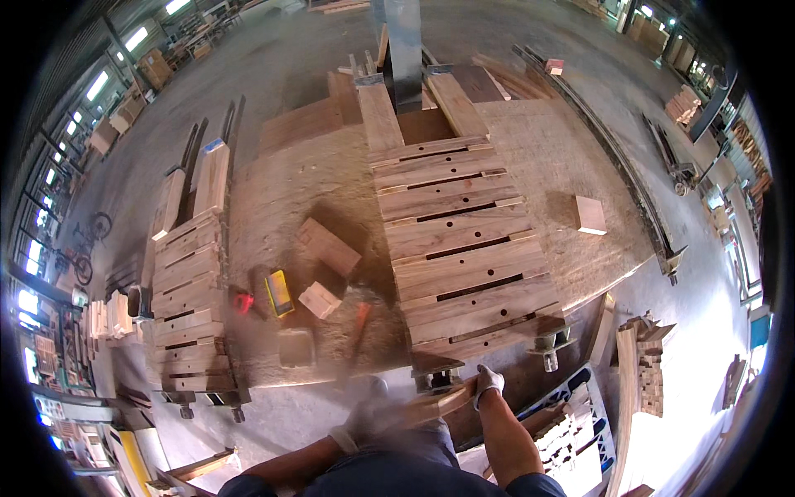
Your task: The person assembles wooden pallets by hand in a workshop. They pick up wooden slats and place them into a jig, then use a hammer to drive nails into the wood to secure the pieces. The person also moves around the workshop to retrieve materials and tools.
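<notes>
Low in front of my body is a wooden block (443, 403), held at its right end by my right hand (489, 383) in a pale work glove. My left hand (360, 422), also gloved, is smeared by motion near the block's left end; its fingers cannot be made out. Just beyond the block lies a long row of wooden boards (464, 240) side by side, with dark slots and round holes, set in metal clamps (436, 377). Left of that row are a blurred orange-handled tool (361, 319), a small wood block (320, 300) and a yellow box (280, 294).
A second, narrower board row (186, 298) stands at the left. A larger block (329, 246) and a red object (243, 302) lie between the rows. At right are a long metal clamp bar (613, 149), a lone block (590, 215) and stacked wood strips (650, 373). A metal column (404, 54) rises beyond.
</notes>
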A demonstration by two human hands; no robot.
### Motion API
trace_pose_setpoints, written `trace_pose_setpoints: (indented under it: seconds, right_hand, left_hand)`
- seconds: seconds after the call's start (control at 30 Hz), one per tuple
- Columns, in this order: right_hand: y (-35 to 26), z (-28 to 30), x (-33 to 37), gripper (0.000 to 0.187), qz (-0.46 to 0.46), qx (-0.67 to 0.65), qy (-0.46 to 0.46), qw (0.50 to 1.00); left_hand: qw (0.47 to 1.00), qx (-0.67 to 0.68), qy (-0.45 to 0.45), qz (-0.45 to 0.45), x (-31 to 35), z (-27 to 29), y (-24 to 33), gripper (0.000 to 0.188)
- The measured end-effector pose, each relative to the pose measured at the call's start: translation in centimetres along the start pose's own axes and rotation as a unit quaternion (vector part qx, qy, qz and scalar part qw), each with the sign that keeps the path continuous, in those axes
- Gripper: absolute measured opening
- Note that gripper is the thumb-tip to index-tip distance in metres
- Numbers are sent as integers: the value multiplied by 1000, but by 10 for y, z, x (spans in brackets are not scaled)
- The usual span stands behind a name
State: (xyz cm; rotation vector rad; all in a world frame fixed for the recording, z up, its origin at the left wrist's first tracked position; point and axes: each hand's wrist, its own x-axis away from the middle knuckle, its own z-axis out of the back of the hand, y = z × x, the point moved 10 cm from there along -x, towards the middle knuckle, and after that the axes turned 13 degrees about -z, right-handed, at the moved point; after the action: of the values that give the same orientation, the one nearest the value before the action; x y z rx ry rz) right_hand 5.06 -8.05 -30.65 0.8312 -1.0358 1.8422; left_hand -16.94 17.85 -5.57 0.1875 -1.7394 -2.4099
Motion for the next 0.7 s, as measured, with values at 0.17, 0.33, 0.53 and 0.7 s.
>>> trace_pose_setpoints:
  seconds: [0.17,0.33,0.53,0.7]
  right_hand:
    - [-13,-5,11,34,-14,110,-23,994]
    - [-14,-11,-3,25,-2,156,-40,987]
    - [6,-19,-30,23,-10,164,-83,983]
    - [-5,-24,-37,26,130,333,-10,934]
  left_hand:
    - [997,-25,-35,64,-14,6,32,35]
    - [990,25,-38,133,-12,0,20,38]
    - [978,96,-17,184,0,-4,5,40]
    - [976,125,1,180,-2,-3,7,42]
